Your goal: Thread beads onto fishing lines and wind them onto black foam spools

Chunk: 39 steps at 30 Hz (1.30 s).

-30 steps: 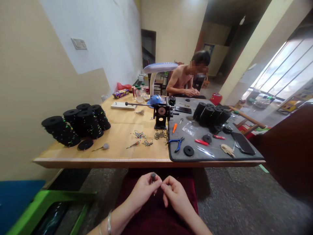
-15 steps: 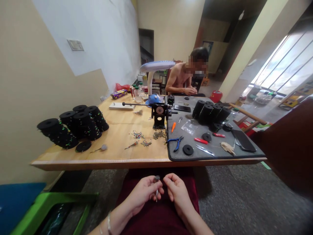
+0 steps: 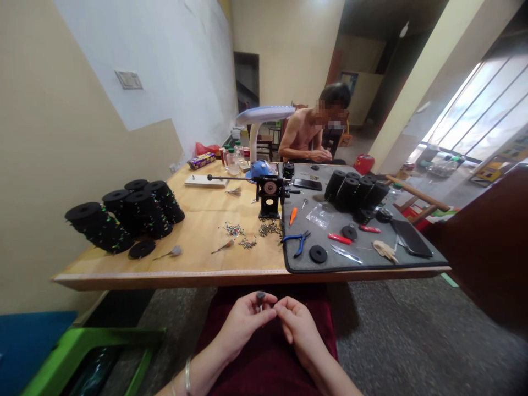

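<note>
One small grey-headed bundle (image 3: 260, 297) sits clamped in the left hand (image 3: 244, 319), before the near edge of the wooden table (image 3: 198, 212); the right hand (image 3: 299, 324) pinches beside it, contents too small to tell.

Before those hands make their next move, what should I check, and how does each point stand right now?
1. Left hand holds the small grey-topped piece: ok.
2. Right hand has its fingertips close to the left's: ok.
3. Something pinched in the right fingertips: cannot tell, too small.
4. Hands over the table, to catch drops: not ok; they are in front of its edge, above dark red cloth.
5. Blue pliers clear of both hands: ok, on the grey mat.
</note>
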Each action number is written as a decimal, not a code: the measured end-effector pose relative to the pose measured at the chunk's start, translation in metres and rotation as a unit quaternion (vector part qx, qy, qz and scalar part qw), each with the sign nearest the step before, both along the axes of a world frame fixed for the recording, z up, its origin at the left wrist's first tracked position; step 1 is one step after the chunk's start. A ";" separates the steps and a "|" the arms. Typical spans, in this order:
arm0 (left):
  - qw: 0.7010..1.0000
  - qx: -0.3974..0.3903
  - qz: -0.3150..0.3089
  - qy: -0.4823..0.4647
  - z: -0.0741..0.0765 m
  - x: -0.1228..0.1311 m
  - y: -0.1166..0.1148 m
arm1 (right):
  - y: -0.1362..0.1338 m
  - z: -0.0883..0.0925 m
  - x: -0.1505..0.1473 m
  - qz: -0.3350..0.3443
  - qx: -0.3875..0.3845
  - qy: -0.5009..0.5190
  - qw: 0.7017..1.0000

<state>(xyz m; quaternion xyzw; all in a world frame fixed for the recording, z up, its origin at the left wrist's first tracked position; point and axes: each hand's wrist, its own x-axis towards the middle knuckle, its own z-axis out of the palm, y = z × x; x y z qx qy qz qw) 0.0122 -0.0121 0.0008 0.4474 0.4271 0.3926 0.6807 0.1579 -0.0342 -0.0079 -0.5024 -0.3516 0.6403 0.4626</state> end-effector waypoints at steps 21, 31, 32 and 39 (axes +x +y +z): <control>0.999 -0.013 -0.048 -0.020 0.002 -0.001 0.003 | 0.002 0.000 0.000 0.027 -0.019 -0.084 0.996; 0.999 -0.023 -0.040 0.020 0.009 0.001 0.004 | -0.001 0.004 -0.002 0.049 -0.025 -0.105 0.993; 0.999 -0.022 -0.041 0.022 0.010 0.002 0.004 | -0.001 0.003 -0.002 0.051 -0.025 -0.106 0.993; 0.993 -0.099 -0.038 -0.049 0.005 0.000 0.005 | -0.003 0.003 -0.001 0.065 0.014 -0.127 0.990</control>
